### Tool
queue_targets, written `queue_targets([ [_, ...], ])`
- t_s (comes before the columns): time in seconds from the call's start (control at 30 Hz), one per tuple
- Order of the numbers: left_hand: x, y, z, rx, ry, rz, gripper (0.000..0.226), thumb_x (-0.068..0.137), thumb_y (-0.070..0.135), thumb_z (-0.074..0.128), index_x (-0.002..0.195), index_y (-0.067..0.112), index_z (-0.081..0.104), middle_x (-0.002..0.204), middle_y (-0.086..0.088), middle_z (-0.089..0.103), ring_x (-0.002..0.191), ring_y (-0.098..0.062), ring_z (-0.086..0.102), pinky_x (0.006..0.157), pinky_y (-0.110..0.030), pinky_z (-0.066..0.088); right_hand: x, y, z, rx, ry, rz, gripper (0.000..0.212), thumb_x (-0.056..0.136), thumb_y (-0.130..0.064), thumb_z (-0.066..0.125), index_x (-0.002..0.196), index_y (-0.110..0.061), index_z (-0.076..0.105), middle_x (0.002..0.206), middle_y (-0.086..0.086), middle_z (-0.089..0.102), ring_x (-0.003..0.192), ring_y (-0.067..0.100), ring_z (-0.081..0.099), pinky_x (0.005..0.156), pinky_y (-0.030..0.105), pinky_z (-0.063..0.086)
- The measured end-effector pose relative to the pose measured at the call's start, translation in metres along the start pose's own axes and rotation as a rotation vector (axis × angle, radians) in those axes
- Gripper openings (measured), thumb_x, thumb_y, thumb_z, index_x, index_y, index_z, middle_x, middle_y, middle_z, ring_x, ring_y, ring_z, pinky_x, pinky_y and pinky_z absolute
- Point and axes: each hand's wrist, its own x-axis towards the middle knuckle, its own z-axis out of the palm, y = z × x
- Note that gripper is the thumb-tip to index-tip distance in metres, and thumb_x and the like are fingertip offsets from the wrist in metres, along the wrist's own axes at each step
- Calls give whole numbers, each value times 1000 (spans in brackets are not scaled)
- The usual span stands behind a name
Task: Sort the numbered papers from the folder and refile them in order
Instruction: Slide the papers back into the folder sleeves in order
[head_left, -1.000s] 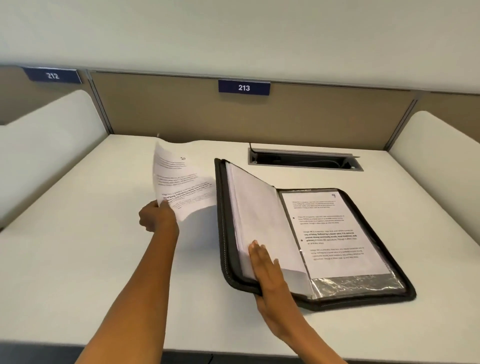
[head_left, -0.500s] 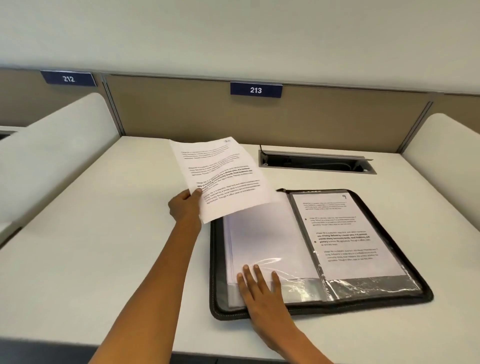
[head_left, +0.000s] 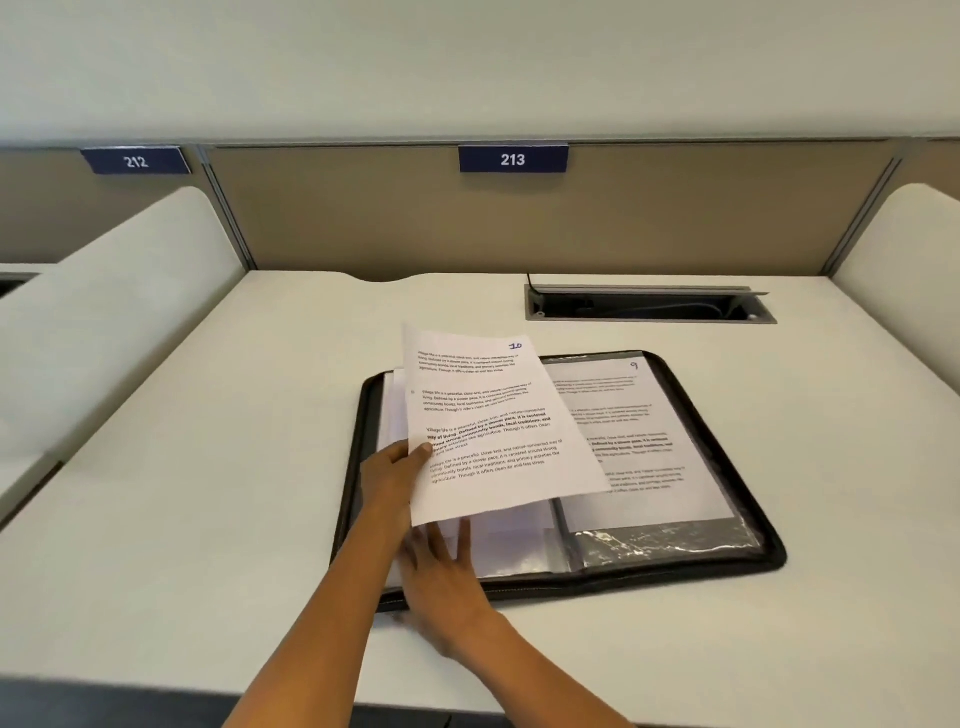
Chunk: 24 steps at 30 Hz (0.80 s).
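Observation:
A black zip folder (head_left: 727, 457) lies open on the desk, its clear sleeves spread flat. The right-hand sleeve holds a printed sheet numbered 9 (head_left: 654, 457). My left hand (head_left: 389, 478) pinches the left edge of a loose printed sheet numbered 10 (head_left: 488, 431) and holds it over the folder's left half. My right hand (head_left: 441, 566) lies flat with fingers spread on the left-hand sleeve near the folder's front edge. The fingertips are hidden under the loose sheet.
The white desk (head_left: 182, 493) has a recessed cable tray (head_left: 649, 306) at the back right. Rounded white dividers (head_left: 119, 291) stand on both sides, and a tan back panel carries the label 213 (head_left: 513, 159).
My left hand has carried sheet 10 from the left of the folder to above its left half. The stack of sleeves has dropped flat under my right hand.

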Motion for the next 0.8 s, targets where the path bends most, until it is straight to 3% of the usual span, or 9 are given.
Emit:
queue_targets([
  [0.1,1,-8,6,18,2,-26,6,85,8,68,84,14,66,91,-9,68,84,-27,65,80,-40,55,-8,15,-13,239,41,-44,99,80,-57,63,151,-14,9,159,9,5,146,31,-4,115,58,-6],
  [0.2,0,-18,19,31,7,-25,6,85,8,67,87,13,66,93,-9,69,84,-27,65,80,-41,55,-30,44,-26,284,302,-117,62,85,-51,56,134,-13,46,140,9,47,133,28,38,110,47,35],
  [0.27,-2,-28,34,64,2,-17,6,85,9,67,83,14,66,94,-10,70,84,-27,65,82,-41,55,-51,70,-27,280,650,-86,31,91,-40,54,96,-13,68,95,5,69,91,20,62,76,34,55],
  [0.33,-8,-39,52,124,1,8,4,85,11,68,87,13,66,98,-11,70,86,-27,65,82,-39,54,-71,100,-36,280,875,7,38,96,-33,53,66,-13,64,64,1,61,62,17,53,53,26,43],
  [0.47,-35,-55,90,353,-15,139,40,83,10,68,119,12,53,93,-4,60,84,-20,57,72,-28,43,-99,160,-59,279,1003,280,54,98,-39,49,50,-15,46,46,-4,42,42,11,33,41,24,21],
  [0.57,-53,-67,114,524,-108,236,55,82,11,68,131,18,43,81,-1,55,78,-20,55,70,-27,42,-108,197,-71,197,1049,447,47,96,-36,50,54,-15,46,51,-5,42,46,12,35,43,24,21],
  [0.67,-65,-77,129,662,-202,299,59,82,13,68,135,21,42,76,2,55,77,-20,57,70,-29,47,-107,226,-71,129,989,564,19,89,-31,57,87,-12,59,82,4,58,72,23,52,60,32,39],
  [0.73,-73,-82,139,733,-282,353,64,83,15,68,139,19,39,74,7,53,76,-16,57,68,-27,48,-104,240,-65,134,789,543,41,86,-38,52,116,-10,57,111,12,58,99,30,53,81,42,44],
  [0.8,-80,-85,146,780,-342,382,69,83,16,69,142,18,33,77,8,54,73,-11,52,58,-13,39,-101,249,-60,205,504,433,68,87,-58,38,136,-12,48,140,19,44,129,36,39,105,49,34],
])
